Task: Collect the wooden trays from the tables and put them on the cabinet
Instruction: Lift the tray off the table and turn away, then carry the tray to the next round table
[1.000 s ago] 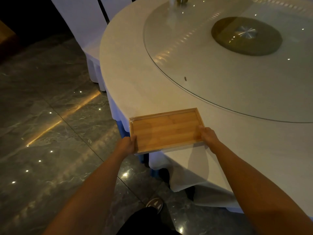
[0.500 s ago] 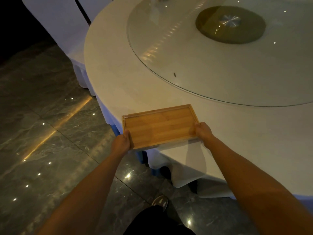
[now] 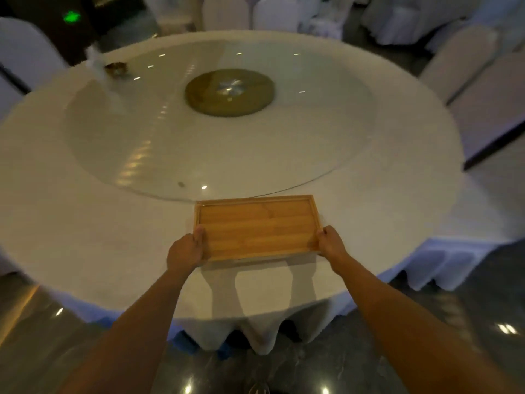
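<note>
Tray at near edge of round desk, far side just beside glass turntable rim. Left hand and right hand fingers closed on tray's short ends. Whether lifted or resting: cannot tell. Risks: shallow end grip slips, tray tips; dragging snags tablecloth. Open floor near; covered chairs crowd far right.

Dim, warm overhead light. Ceiling spots glint as small dots on the glass turntable & glossy floor. Arms cast double shadows on the tablecloth. Motion blur throughout; wide-angle bending at edges; green glow top left.
</note>
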